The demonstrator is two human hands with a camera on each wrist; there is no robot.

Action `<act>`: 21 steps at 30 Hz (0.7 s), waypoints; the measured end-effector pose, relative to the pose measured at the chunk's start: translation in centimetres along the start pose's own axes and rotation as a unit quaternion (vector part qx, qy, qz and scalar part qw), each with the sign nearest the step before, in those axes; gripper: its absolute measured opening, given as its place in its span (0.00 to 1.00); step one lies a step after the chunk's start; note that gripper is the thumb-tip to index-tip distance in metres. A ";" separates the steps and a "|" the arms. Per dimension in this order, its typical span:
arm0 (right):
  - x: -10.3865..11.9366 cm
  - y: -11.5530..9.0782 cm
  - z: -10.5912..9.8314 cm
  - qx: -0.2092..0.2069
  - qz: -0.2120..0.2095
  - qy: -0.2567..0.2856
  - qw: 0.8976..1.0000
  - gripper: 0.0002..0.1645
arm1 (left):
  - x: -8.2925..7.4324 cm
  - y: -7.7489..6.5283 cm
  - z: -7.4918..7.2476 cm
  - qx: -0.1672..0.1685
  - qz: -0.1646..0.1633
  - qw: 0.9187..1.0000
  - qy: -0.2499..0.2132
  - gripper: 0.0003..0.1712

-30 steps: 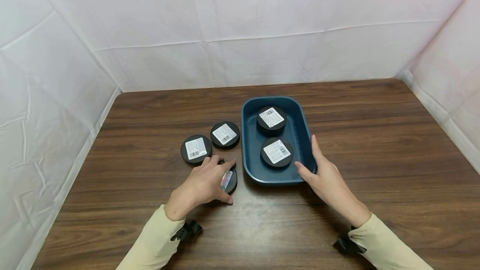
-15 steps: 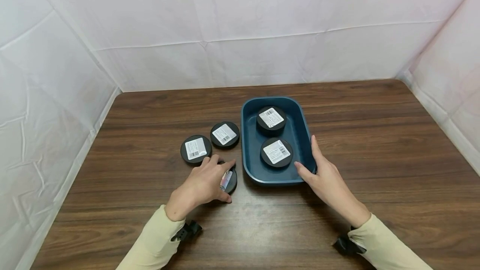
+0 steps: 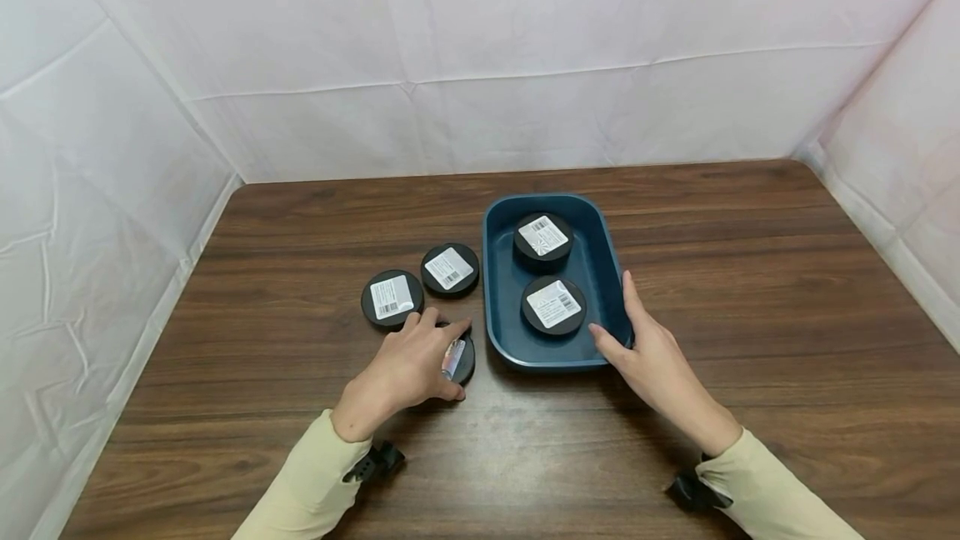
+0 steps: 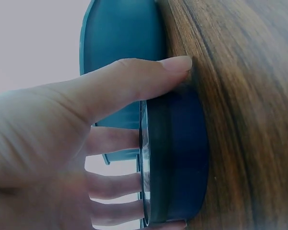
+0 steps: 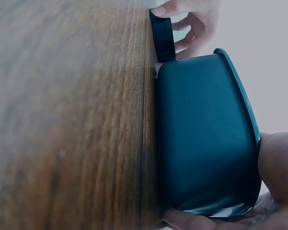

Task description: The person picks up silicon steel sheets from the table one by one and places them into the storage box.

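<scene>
My left hand [image 3: 405, 365] grips a flat round black container [image 3: 467, 363] on the table, left of the blue tray. In the left wrist view the thumb presses the near side of this container [image 4: 182, 158], and the fingers reach across its labelled top. Part of the shiny label is hidden under the hand. At the near right corner of the dark blue tray [image 3: 600, 265], my right hand [image 3: 663, 365] holds the rim, thumb inside. The right wrist view shows fingers against the tray's outer wall [image 5: 206, 129]. Inside lie a near container [image 3: 553, 305] and a far, taller-looking one [image 3: 543, 238].
Two more black containers with white labels, one at the left [image 3: 392, 300] and one beside the tray [image 3: 450, 270], lie on the brown wooden table [image 3: 720, 257]. White cloth [image 3: 525, 115] hangs behind the table and along both sides.
The left thumb has drawn in slightly against the container's near side. The right hand, the tray and the other containers stay where they were.
</scene>
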State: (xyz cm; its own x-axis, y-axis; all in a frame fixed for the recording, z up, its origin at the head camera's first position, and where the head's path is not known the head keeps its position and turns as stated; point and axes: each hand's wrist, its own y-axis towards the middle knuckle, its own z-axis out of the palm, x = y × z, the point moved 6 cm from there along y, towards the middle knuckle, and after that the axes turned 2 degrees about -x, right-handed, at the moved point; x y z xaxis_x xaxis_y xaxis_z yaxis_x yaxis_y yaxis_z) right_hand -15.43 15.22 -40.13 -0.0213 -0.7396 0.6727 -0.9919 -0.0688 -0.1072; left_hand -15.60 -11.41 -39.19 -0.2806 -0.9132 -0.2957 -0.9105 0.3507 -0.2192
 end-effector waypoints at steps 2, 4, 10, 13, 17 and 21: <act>0.0 0.0 0.0 0.000 0.000 0.001 1.000 0.56 | 0.0 0.0 0.0 -0.002 0.000 1.000 -0.001 0.49; -0.1 0.0 0.0 -0.001 0.000 0.001 1.000 0.56 | 0.0 0.0 0.0 -0.004 0.001 1.000 -0.002 0.48; -0.1 0.0 0.0 -0.003 -0.003 0.003 1.000 0.56 | 0.1 0.2 0.0 -0.011 0.000 1.000 -0.007 0.48; -0.1 0.0 0.0 -0.003 -0.003 0.003 1.000 0.56 | 0.2 0.3 0.0 -0.014 0.001 1.000 -0.009 0.48; -0.2 0.0 0.0 -0.002 -0.001 0.003 1.000 0.56 | 0.1 0.3 0.0 -0.018 0.001 1.000 -0.011 0.47; -0.1 0.0 0.0 -0.002 -0.001 0.005 1.000 0.56 | 0.2 0.3 0.0 -0.025 0.000 1.000 -0.015 0.48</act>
State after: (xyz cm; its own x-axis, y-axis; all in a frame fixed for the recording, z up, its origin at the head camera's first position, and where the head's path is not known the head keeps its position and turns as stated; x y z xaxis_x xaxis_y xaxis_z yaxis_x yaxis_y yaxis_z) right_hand -15.43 15.32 -40.21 -0.0197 -0.7333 0.6796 -0.9923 -0.0688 -0.1031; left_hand -15.88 -11.45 -39.31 -0.2713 -0.9064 -0.3237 -0.9250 0.3385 -0.1725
